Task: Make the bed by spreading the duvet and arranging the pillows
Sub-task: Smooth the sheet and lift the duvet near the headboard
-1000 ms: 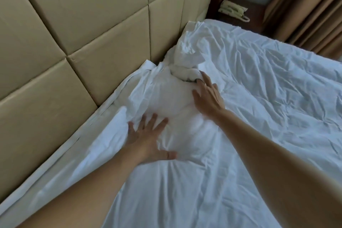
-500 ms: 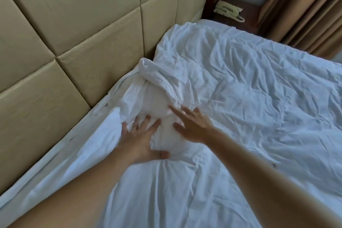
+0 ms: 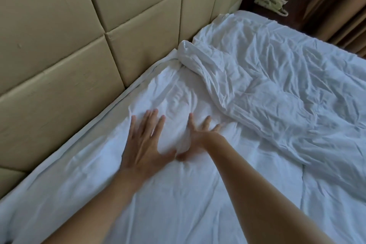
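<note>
While both hands (image 3: 145, 142) press duvet (image 3: 267, 95), pillows possibly hidden beneath.

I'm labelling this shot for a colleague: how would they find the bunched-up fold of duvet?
Start at the padded headboard and follow its bottom edge toward the nightstand. About midway, a twisted ridge of white duvet rises against it. Unlike the flatter bedding by the two hands, it stands up in a rolled lump.
</note>
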Demonstrator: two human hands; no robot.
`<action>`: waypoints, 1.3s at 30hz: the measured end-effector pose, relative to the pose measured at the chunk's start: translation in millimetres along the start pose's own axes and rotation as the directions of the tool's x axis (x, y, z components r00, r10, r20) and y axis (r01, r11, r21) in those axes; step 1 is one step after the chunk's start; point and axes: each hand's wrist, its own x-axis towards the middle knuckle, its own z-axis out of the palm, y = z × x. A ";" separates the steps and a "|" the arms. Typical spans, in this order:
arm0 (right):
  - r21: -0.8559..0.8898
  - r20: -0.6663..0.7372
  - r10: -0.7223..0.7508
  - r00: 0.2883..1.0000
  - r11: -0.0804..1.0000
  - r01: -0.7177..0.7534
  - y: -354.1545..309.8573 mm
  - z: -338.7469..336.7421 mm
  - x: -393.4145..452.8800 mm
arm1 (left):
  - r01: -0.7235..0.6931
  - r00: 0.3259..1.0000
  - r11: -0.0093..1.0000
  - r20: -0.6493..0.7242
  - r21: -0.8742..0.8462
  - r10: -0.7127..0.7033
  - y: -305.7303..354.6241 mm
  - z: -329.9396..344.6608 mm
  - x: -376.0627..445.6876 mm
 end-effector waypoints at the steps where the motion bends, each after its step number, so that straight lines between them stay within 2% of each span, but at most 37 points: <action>1: 0.002 0.009 0.023 1.000 1.000 -0.023 -10.2 7.9 2.5 | 0.040 0.997 0.999 -0.065 -0.008 -0.040 -3.9 -0.1 -10.1; 3: -0.005 0.009 0.045 0.999 0.999 -0.045 -28.9 25.1 3.1 | 0.142 0.979 0.990 -0.151 0.008 -0.139 -6.7 -5.2 -23.1; 5: -0.007 0.008 0.062 0.998 0.998 -0.061 -42.2 38.8 -9.2 | 0.271 0.954 0.963 -0.139 0.013 -0.266 -8.9 -14.3 -37.0; 7: 0.097 -0.034 0.064 0.997 0.993 -0.060 -48.3 50.9 -22.5 | 0.408 0.911 0.912 -0.085 0.046 -0.403 -15.6 -22.3 -58.1; 8: 0.142 -0.072 0.066 0.995 0.988 -0.056 -48.4 54.8 -30.8 | 0.485 0.874 0.871 -0.042 0.077 -0.483 -20.6 -28.1 -68.6; 10: 0.183 -0.173 0.043 0.984 0.983 -0.011 -43.5 66.6 -39.6 | 0.637 0.759 0.761 0.069 0.124 -0.647 -31.3 -43.1 -85.2; 12: 0.192 -0.231 -0.007 0.973 0.980 0.052 -38.8 71.9 -56.0 | 0.726 0.660 0.677 0.156 0.122 -0.735 -39.3 -61.8 -97.7; 14: 0.177 -0.198 -0.060 0.978 0.979 0.096 -33.3 76.7 -71.8 | 0.747 0.628 0.661 0.247 0.073 -0.738 -41.8 -77.8 -110.4; 15: 0.175 -0.154 -0.088 0.984 0.978 0.115 -32.7 81.0 -83.4 | 0.759 0.607 0.650 0.338 0.020 -0.719 -39.3 -87.3 -117.1; 17: 0.111 -0.100 -0.194 0.976 0.973 0.204 -35.5 93.2 -109.6 | 0.802 0.529 0.595 0.528 -0.054 -0.665 -36.3 -104.3 -125.8; 19: 0.095 -0.003 -0.320 0.947 0.943 0.319 -45.4 103.3 -143.8 | 0.849 0.460 0.514 0.653 -0.124 -0.602 -30.8 -125.0 -128.5; 20: 0.159 0.067 -0.360 0.931 0.925 0.346 -53.1 105.8 -164.0 | 0.872 0.455 0.441 0.684 -0.213 -0.570 -26.2 -134.7 -128.4; 22: 0.345 0.151 -0.391 0.908 0.881 0.322 -69.7 106.9 -200.8 | 0.875 0.476 0.214 0.691 -0.435 -0.544 -6.2 -150.6 -130.9; 24: 0.433 0.105 -0.394 0.913 0.845 0.314 -83.9 106.1 -219.8 | 0.812 0.498 0.012 0.682 -0.583 -0.536 21.2 -167.3 -137.4; 26: 0.434 -0.027 -0.381 0.924 0.828 0.354 -86.9 103.5 -227.7 | 0.748 0.556 -0.060 0.673 -0.661 -0.487 34.4 -186.1 -148.1; 28: 0.430 -0.099 -0.308 0.946 0.844 0.320 -79.3 98.4 -234.6 | 0.677 0.645 -0.090 0.648 -0.730 -0.404 33.3 -204.8 -158.5; 30: 0.375 -0.147 -0.277 0.950 0.872 0.313 -69.7 92.1 -244.3 | 0.636 0.733 0.010 0.600 -0.772 -0.320 22.5 -215.3 -171.7; 31: 0.354 -0.163 -0.281 0.946 0.878 0.322 -65.8 89.5 -248.9 | 0.633 0.762 0.114 0.590 -0.766 -0.268 15.4 -213.7 -179.4; 32: 0.348 -0.174 -0.288 0.942 0.877 0.332 -62.5 86.3 -254.3 | 0.649 0.761 0.241 0.614 -0.722 -0.211 9.6 -214.3 -186.3; 34: 0.375 -0.194 -0.260 0.946 0.871 0.316 -55.6 81.7 -262.7 | 0.662 0.655 0.608 0.733 -0.439 -0.183 -4.6 -209.3 -198.3; 35: 0.411 -0.204 -0.237 0.950 0.860 0.303 -51.7 79.8 -266.5 | 0.605 0.588 0.757 0.780 -0.246 -0.217 -12.2 -206.4 -205.1; 36: 0.458 -0.209 -0.224 0.952 0.838 0.297 -46.9 77.8 -269.9 | 0.560 0.540 0.821 0.801 -0.113 -0.258 -18.2 -204.2 -212.6; 37: 0.509 -0.192 -0.240 0.952 0.805 0.305 -41.8 76.2 -275.2 | 0.564 0.523 0.823 0.802 -0.071 -0.289 -22.2 -200.0 -220.3; 39: 0.490 -0.025 -0.349 0.937 0.813 0.316 -34.5 72.3 -289.7 | 0.630 0.565 0.761 0.763 -0.155 -0.313 -17.6 -199.6 -234.1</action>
